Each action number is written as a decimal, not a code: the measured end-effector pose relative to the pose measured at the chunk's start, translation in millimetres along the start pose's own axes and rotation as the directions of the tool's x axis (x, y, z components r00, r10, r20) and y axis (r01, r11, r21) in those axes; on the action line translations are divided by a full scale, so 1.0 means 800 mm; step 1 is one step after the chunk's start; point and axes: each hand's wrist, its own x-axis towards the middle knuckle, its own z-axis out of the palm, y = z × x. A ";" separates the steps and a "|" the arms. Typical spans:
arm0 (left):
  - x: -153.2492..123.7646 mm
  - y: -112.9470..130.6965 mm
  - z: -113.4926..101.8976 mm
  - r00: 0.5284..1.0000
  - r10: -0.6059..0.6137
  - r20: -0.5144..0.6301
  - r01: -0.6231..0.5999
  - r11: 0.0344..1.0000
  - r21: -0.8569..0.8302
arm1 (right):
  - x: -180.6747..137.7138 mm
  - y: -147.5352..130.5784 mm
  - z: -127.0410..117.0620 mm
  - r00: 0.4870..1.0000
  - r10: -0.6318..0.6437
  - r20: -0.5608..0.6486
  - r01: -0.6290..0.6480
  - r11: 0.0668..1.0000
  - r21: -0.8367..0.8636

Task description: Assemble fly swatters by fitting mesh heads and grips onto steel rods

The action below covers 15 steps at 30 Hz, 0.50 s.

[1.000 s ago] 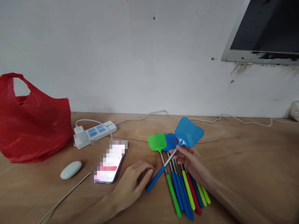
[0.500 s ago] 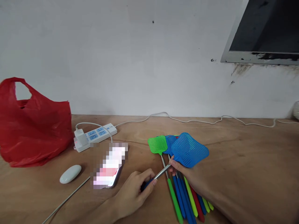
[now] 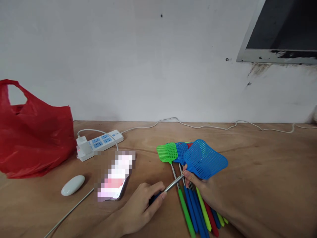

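Observation:
A blue fly swatter (image 3: 206, 159) with a perforated head and a metal rod is held between my two hands, above a pile of others. My left hand (image 3: 142, 206) is closed around its dark blue handle. The fingers of my right hand (image 3: 195, 181) pinch the rod just below the head. Beneath lies a row of fly swatters: a green fly swatter (image 3: 167, 152) at the left edge, then blue handles (image 3: 195, 206), a yellow-green handle (image 3: 204, 211) and a red handle (image 3: 212, 219). Several heads in the pile are partly hidden by the held one.
To the left stand a red plastic bag (image 3: 37, 138), a white power strip (image 3: 101, 143) with a plugged-in charger, a phone (image 3: 116, 178) with a lit, pixelated screen, and a white oval case (image 3: 73, 185). A white cable (image 3: 205, 127) runs along the wall.
My right hand and the swatter's head have shifted slightly right, showing a little more rod between my hands. The left hand keeps its hold. The view has tilted slightly.

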 end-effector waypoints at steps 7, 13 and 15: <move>0.001 -0.003 -0.002 0.999 -0.030 0.039 0.032 0.997 -0.073 | 0.004 -0.009 -0.003 1.000 -0.015 -0.028 0.015 1.000 0.024; 0.003 -0.002 -0.004 0.994 -0.088 0.067 0.097 0.985 -0.142 | 0.009 0.008 -0.012 0.995 -0.046 -0.084 0.055 0.992 0.117; 0.003 -0.001 -0.004 0.992 -0.102 0.075 0.113 0.979 -0.170 | 0.012 0.015 -0.015 0.996 -0.047 -0.077 0.057 0.989 0.136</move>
